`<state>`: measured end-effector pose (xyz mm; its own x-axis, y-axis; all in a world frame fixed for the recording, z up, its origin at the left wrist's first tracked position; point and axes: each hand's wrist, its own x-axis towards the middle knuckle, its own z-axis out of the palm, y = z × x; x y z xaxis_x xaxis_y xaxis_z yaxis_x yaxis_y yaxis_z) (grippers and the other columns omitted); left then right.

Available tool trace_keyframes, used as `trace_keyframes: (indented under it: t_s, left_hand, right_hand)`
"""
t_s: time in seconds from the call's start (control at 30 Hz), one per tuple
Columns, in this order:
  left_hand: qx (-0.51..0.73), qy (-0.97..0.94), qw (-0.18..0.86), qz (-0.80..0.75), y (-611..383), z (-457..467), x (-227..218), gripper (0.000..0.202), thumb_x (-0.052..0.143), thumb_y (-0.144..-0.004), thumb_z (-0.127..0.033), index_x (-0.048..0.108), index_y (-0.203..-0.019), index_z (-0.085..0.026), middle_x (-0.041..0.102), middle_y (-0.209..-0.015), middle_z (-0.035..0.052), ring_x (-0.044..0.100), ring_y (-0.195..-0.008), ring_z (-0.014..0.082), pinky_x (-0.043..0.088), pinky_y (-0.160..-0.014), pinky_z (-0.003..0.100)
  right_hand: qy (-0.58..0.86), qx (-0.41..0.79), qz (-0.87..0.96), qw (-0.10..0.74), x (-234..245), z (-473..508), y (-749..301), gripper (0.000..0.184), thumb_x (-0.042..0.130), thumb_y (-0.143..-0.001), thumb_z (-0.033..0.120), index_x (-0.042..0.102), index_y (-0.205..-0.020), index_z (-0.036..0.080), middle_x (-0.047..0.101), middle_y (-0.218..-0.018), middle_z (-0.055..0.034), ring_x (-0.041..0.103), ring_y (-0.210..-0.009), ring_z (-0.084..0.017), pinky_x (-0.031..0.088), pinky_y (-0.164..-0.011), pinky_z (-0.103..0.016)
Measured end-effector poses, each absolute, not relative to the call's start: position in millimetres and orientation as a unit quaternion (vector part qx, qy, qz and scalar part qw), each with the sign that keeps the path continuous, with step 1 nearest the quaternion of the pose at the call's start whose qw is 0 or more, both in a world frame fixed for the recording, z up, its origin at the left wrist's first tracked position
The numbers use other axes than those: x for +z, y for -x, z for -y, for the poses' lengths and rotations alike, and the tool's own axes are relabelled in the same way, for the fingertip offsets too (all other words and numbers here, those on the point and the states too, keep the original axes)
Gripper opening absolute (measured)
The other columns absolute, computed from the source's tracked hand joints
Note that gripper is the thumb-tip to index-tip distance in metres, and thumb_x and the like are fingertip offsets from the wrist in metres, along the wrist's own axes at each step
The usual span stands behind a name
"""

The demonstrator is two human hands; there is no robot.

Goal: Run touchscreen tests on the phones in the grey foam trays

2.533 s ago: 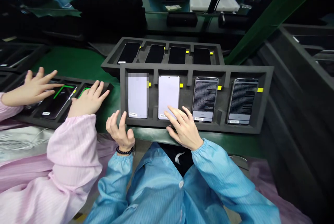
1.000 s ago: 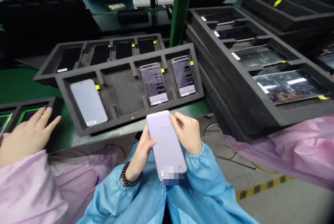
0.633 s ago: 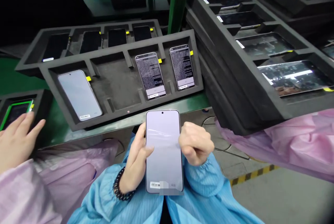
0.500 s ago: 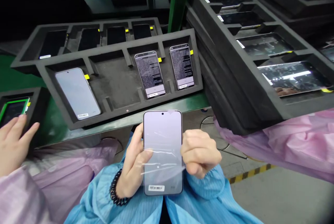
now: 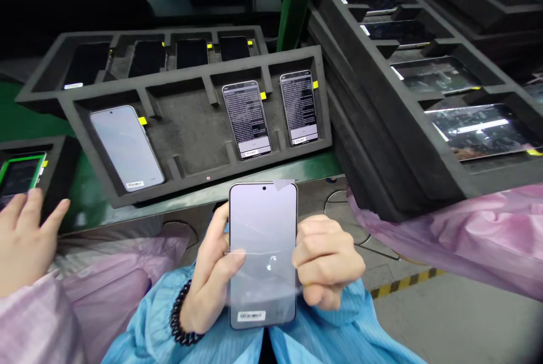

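My left hand (image 5: 214, 273) grips a phone (image 5: 263, 228) with a pale lit screen, upright over my lap, thumb across its lower left. My right hand (image 5: 326, 259) is curled at the phone's right edge, fingers pinched on a thin clear protective film (image 5: 265, 282) that lies partly lifted across the lower screen. In front of me a dark foam tray (image 5: 190, 143) holds a pale-screened phone (image 5: 126, 146) at the left, an empty slot, and two phones (image 5: 246, 119) showing text.
A second foam tray (image 5: 127, 41) with dark phones lies behind the first. Stacked foam trays (image 5: 382, 126) with more devices rise at the right. Another person's hand (image 5: 25, 239) in a pink sleeve rests by a green-framed phone (image 5: 19, 174) at the left. A green post (image 5: 292, 1) stands behind.
The phone left the tray's second slot and now sits in my left hand over my lap. My right hand pinched the film and is drawing it down across the screen.
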<state>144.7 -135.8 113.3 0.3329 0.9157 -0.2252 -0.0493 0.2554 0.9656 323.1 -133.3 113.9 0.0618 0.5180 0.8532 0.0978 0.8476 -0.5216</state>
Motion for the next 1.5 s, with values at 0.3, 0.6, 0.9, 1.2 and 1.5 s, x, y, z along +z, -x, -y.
trace_keyframes:
  t_s: [0.3, 0.6, 0.9, 1.2, 1.5]
  left_hand:
    - [0.257, -0.616, 0.613, -0.424, -163, 95, 76, 0.059, 0.058, -0.089, -0.045, 0.050, -0.144, -0.024, 0.068, -0.131, 0.0084, 0.067, -0.088, 0.0209, 0.053, -0.081, 0.033]
    - [0.325, -0.406, 0.746, -0.415, -171, 93, 104, 0.063, 0.063, -0.073, -0.037, 0.054, -0.134, -0.023, 0.069, -0.122, 0.0053, 0.065, -0.076, 0.0176, 0.045, -0.053, 0.026]
    - [0.359, -0.402, 0.733, -0.416, -172, 96, 127, 0.052, 0.060, -0.074, -0.033, 0.059, -0.125, -0.024, 0.071, -0.111, 0.0032, 0.069, -0.104, 0.0264, 0.061, -0.082, 0.037]
    - [0.356, -0.426, 0.718, -0.420, -165, 87, 124, 0.046, 0.057, -0.082, -0.040, 0.059, -0.125, -0.023, 0.071, -0.112, 0.0060, 0.067, -0.114, 0.0297, 0.058, -0.096, 0.044]
    - [0.349, -0.371, 0.739, -0.441, -166, 88, 128, 0.054, 0.055, -0.080, -0.031, 0.057, -0.132, -0.019, 0.071, -0.119, 0.0069, 0.068, -0.112, 0.0284, 0.059, -0.090, 0.039]
  right_hand:
    - [0.540, 0.085, 0.662, 0.513, 111, 99, -339, 0.031, 0.063, -0.093, 0.022, 0.059, -0.061, 0.024, 0.072, -0.098, -0.0038, 0.060, -0.101, -0.024, 0.050, -0.092, -0.043]
    - [0.461, 0.287, 0.610, 0.578, 117, 99, -336, 0.033, 0.043, -0.104, 0.041, 0.069, -0.102, 0.022, 0.067, -0.111, -0.0067, 0.064, -0.112, -0.025, 0.050, -0.104, -0.046]
    - [0.475, 0.260, 0.624, 0.563, 132, 95, -329, 0.046, 0.032, -0.107, 0.046, 0.070, -0.103, 0.020, 0.067, -0.115, -0.0083, 0.062, -0.120, -0.026, 0.049, -0.111, -0.048]
    - [0.358, 0.302, 0.821, 0.328, 144, 90, -370, 0.095, 0.073, -0.077, 0.075, 0.044, -0.152, 0.024, 0.044, -0.161, -0.0104, 0.034, -0.154, -0.035, 0.032, -0.126, -0.058]
    - [0.417, 0.315, 0.767, 0.372, 137, 83, -365, 0.044, 0.049, -0.107, 0.038, 0.054, -0.147, 0.022, 0.055, -0.154, -0.0073, 0.046, -0.147, -0.023, 0.039, -0.125, -0.046]
